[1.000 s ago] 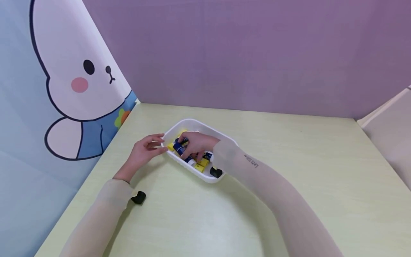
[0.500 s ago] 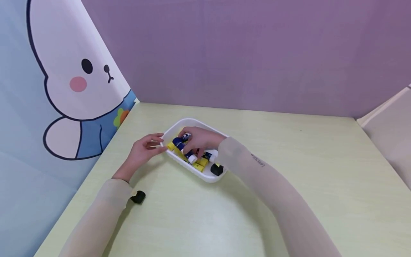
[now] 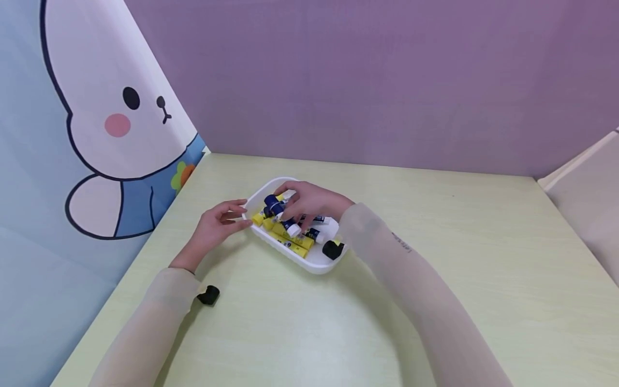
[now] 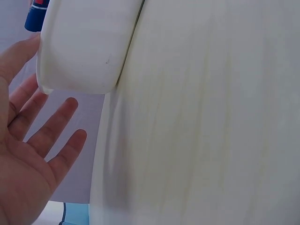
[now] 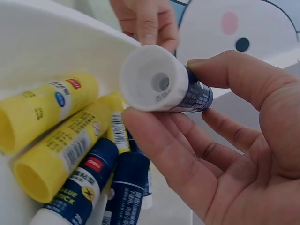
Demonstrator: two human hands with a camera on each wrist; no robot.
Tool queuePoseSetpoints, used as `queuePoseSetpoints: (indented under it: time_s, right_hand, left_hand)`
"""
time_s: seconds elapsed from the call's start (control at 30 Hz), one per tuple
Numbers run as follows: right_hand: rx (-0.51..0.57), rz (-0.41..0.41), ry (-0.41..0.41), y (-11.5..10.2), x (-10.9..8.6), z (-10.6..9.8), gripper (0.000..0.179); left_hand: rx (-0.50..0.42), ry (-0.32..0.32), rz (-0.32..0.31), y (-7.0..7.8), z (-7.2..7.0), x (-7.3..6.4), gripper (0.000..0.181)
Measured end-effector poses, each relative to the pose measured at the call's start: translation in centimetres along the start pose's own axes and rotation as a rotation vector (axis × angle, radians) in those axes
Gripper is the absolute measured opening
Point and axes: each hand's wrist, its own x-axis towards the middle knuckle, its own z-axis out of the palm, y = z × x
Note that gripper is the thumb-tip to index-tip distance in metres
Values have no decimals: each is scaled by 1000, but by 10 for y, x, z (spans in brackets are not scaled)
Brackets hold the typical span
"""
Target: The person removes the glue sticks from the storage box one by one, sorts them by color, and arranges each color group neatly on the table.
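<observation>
A white plastic basket (image 3: 316, 267) holds several glue sticks. My right hand (image 3: 311, 201), above the basket, grips a navy glue stick (image 3: 274, 206) between thumb and fingers. In the right wrist view, the white hollow base of this glue stick (image 5: 152, 82) faces the camera. Below it lie yellow glue sticks (image 5: 56, 150) and navy ones (image 5: 89, 180). My left hand (image 3: 216, 226) touches the basket's left end with thumb and fingertips. Its fingers are spread and mostly straight in the left wrist view, beside the basket wall (image 4: 86, 51).
The pale wooden table (image 3: 309, 333) carries the basket. A purple cloth (image 3: 367, 86) stands behind it, and a blue cloth with a rabbit print (image 3: 121, 156) is at the left. A white panel (image 3: 585, 188) borders the right side.
My right hand has moved up and right, raising the navy glue stick off the others. More yellow glue sticks now show below. My left hand stays at the basket's end.
</observation>
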Motion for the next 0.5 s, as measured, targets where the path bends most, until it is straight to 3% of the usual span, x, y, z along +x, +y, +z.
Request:
queuePoseSetpoints:
  time_s: [0.5]
  right_hand:
    - [115,-56,115,10,-23,-38,63]
  left_hand:
    - [-42,4,6,1,2,0,33]
